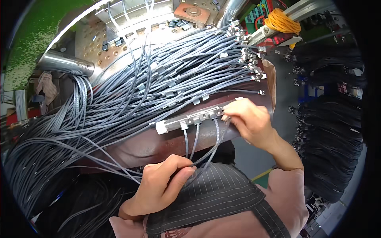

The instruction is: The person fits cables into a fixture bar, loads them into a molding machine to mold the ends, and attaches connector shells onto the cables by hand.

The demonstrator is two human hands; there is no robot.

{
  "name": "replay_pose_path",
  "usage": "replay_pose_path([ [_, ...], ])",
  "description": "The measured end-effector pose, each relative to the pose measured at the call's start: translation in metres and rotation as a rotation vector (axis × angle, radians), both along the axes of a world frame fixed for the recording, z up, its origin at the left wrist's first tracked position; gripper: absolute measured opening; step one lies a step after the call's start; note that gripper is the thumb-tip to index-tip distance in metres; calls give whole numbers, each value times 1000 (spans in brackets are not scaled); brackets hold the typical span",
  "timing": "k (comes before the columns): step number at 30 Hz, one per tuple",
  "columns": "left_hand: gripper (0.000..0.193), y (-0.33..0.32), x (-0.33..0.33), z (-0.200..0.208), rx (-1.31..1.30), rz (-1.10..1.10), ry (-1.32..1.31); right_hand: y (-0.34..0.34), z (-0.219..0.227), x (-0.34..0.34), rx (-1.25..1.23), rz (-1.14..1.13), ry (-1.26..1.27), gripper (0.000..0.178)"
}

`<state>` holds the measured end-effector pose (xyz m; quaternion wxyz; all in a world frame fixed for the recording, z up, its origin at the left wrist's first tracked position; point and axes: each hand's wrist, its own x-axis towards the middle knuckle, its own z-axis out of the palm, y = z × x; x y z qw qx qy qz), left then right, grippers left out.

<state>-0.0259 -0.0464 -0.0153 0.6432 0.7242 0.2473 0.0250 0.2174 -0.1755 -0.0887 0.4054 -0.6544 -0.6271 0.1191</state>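
In front of me lies a metal holding strip (171, 125) with a white block at its left end. Several grey cables run down from it toward my lap, their connector ends (197, 120) seated along the strip. My right hand (252, 121) is closed in a pinch at the strip's right end, on the end of a grey braided cable (211, 151). Its connector is mostly hidden by the fingers. Lower down and to the left, my left hand (164, 184) grips the same cable between thumb and fingers.
A thick spread of grey cables (131, 87) with metal plugs covers the brown-covered work surface (135, 148). Behind it are a perforated metal plate (89, 45) and a metal tube (65, 63). Orange cord (282, 22) hangs upper right. Bundles of black cables (333, 146) hang at far right.
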Motion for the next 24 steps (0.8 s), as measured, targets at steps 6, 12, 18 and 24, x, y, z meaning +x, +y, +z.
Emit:
replay_pose_path([
  [6,32,-4,10,4,210,-67,44,-5,-21,-7,-21,-82,263,25],
  [12,35,-19,22,-7,543,-113,-60,-12,-13,-2,80,-77,19,24],
  [18,22,-16,11,-18,497,25,11,-8,13,5,-21,35,-118,35],
  [24,22,-20,25,-13,626,36,-101,-7,-3,5,65,-63,-350,15],
])
